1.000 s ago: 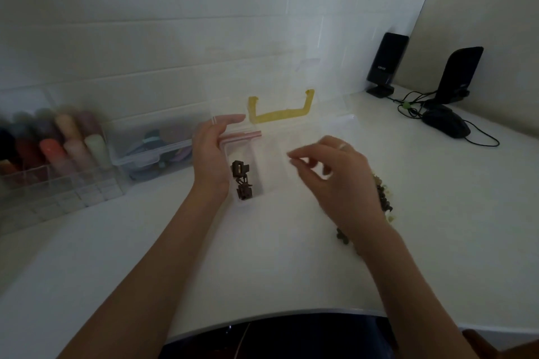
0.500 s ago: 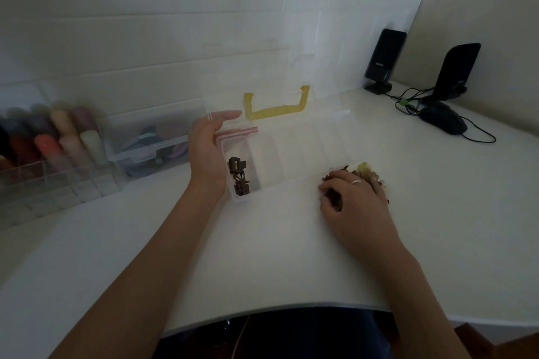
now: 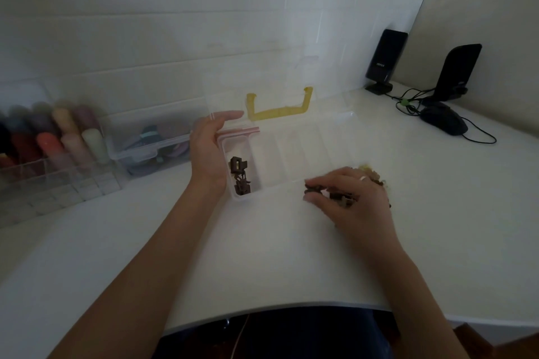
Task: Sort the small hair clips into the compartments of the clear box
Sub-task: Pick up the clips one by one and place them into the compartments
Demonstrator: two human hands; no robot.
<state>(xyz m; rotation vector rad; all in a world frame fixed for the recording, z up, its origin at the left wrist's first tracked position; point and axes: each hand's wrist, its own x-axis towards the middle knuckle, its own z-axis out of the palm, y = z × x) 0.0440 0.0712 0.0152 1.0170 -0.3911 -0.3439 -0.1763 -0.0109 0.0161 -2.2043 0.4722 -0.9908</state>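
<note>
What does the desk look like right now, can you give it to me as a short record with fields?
box: clear box, lid open, yellow handle at the back
filled compartment: leftmost one, brown clips inside
other compartments: look empty
left hand: flat against the box's left end, steadying it
right hand: on the loose clip pile right of the box, pinching a dark clip
left of box: organiser of coloured tubes, second clear container
far right: two black speakers, mouse

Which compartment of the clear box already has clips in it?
The leftmost compartment of the clear plastic box, beside the left hand: it holds dark brown hair clips; the other compartments look empty.
</note>
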